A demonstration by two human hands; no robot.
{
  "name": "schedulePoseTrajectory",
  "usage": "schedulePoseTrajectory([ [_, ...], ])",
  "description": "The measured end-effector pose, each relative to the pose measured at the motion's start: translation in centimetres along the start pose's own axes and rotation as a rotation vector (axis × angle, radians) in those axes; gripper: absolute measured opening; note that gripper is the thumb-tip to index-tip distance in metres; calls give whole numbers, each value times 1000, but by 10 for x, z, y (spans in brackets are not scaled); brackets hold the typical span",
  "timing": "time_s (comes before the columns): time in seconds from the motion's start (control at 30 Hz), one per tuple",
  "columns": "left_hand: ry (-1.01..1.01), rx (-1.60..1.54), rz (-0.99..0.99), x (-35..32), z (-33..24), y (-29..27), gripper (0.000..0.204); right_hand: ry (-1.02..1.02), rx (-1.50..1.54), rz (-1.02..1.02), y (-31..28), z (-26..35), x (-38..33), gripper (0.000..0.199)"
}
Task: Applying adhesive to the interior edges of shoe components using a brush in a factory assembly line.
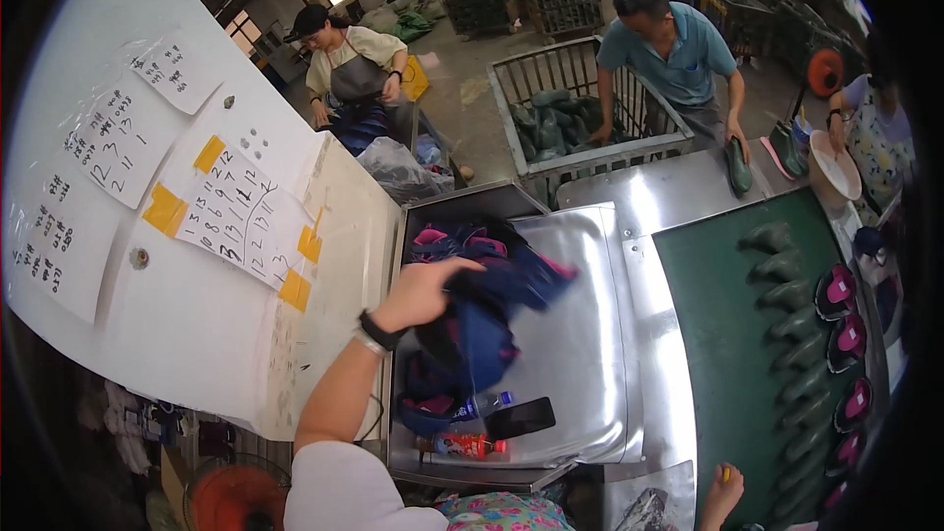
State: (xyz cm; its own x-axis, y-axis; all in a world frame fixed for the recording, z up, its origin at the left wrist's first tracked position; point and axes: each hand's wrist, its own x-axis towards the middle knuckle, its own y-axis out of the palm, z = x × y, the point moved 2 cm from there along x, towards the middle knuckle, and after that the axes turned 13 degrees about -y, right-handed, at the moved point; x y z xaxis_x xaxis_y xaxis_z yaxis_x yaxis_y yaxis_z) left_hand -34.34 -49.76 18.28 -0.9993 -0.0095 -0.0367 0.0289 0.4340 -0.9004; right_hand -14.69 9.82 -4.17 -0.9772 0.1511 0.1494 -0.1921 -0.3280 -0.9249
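Note:
My left hand (425, 293), with a dark band on the wrist, is closed at a heap of navy-and-pink fabric pieces (477, 339) in a shiny metal tray (580, 374). A blurred navy-and-pink fabric piece (536, 280) sticks out past its fingers and seems to be in its grip. Low on the right, at the near edge of the green conveyor belt (713, 334), my right hand (724, 494) has its fingers curled in. A small yellow spot shows at its fingertips; what it is cannot be made out.
A black phone (521, 418), a red-capped bottle (470, 445) and a blue-capped bottle (484, 403) lie in the tray. Dark twisted forms (792, 334) with pink-lined pieces (848, 334) line the belt. Beyond, a person (678, 59) handles green shoes by a cage cart (590, 152). A white panel (197, 265) rises left.

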Motion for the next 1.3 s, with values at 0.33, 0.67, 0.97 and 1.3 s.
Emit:
schedulePoseTrajectory([
  [0.33,330,173,879,58,-80,347,37,90,305,121,-30,65,1,16],
  [0.67,30,-297,-31,-26,-70,255,62,-107,388,230,1,120,63,40],
  [0.97,-851,-62,258,-134,199,131,76,-168,504,318,62,164,119,38],
  [1.3,-1368,-770,-295,-184,191,206,63,-90,563,305,87,150,100,29],
])
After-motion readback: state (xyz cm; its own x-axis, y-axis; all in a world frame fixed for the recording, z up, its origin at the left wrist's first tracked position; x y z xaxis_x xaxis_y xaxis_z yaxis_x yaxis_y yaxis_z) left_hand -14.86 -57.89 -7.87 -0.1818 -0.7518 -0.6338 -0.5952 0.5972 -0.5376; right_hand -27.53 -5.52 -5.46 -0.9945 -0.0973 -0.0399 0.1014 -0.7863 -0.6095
